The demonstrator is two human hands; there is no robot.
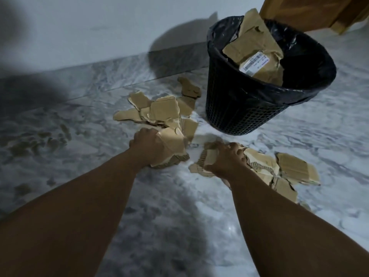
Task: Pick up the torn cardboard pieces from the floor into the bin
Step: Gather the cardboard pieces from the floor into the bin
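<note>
Corrugated brown cardboard stack (173,146): gripped by the left hand (148,145), fingers curled round it. Just right, the right hand (227,159) clamps ragged pieces (207,156) on the grey-veined marble floor (179,216). Far right: black mesh bin (239,108), plastic-lined, holding torn sheets (253,48).

The top edge cuts off the wooden panel (311,11); the label (254,64) is unreadably blurred.

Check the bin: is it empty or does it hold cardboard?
Not empty. The bin holds big torn cardboard pieces, one sticking up past the rim; how full it is underneath cannot be told.
</note>
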